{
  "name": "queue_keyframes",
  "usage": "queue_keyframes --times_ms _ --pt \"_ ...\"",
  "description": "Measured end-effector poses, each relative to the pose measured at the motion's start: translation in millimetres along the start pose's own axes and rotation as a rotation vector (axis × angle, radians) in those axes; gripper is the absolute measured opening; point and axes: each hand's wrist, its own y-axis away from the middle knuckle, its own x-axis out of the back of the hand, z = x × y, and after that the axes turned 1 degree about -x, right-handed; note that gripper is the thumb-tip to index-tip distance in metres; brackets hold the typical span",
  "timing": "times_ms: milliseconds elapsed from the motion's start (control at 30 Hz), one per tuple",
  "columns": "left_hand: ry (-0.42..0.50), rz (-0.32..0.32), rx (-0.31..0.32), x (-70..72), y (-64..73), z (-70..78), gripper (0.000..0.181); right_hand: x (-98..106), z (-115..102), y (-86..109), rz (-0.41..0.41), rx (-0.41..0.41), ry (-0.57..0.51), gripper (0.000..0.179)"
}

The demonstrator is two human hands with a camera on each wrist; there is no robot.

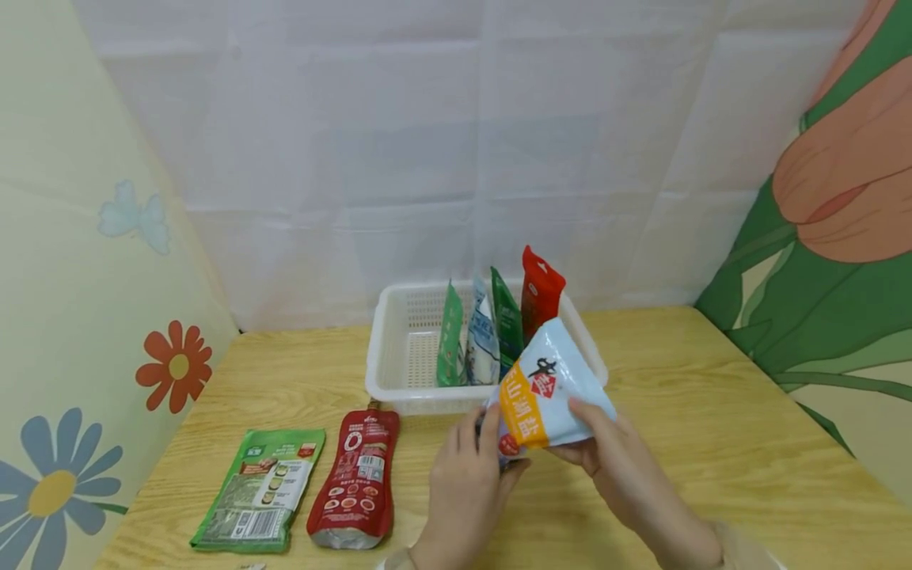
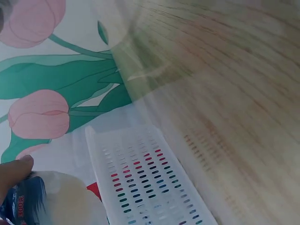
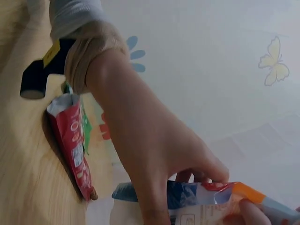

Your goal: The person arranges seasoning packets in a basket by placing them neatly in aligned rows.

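Left hand (image 1: pixel 463 479) and right hand (image 1: pixel 618 463) grip a glossy, plump packet (image 1: pixel 552 388) near a rectangular, slotted white plastic basket (image 1: pixel 413 395).

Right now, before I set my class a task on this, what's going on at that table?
A person holds a pale blue and orange packet between the left grip and right grip, close to a white basket. In the basket stand a light green packet, a blue-and-white packet, a dark green packet and a red packet. Toward the person's left, a flat green packet and a red pouch lie on the wooden table.
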Motion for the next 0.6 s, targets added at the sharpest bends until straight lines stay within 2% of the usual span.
queue_keyframes --times_ms 100,233,400,500,600 --pt "-0.023 0.038 0.01 -0.3 -1.6 1.9 0.09 -5 0 5.8 -0.005 -0.033 -0.05 0.049" --pt "-0.019 0.056 0.027 2.0 -3.0 3.4 0.09 -10 -2 12.3 -0.056 -0.049 -0.04 0.051" --pt "0.026 0.016 0.071 5.2 -3.3 1.4 0.085 -16 -6 16.8 -0.124 -0.068 0.032 0.053" --pt "0.058 0.002 0.074 5.9 -3.2 -1.2 0.079 -15 -5 16.8 -0.172 -0.048 0.084 0.055" --pt "0.107 0.004 0.076 6.4 -3.7 -3.9 0.075 -11 -1 14.1 -0.235 0.015 0.125 0.057"
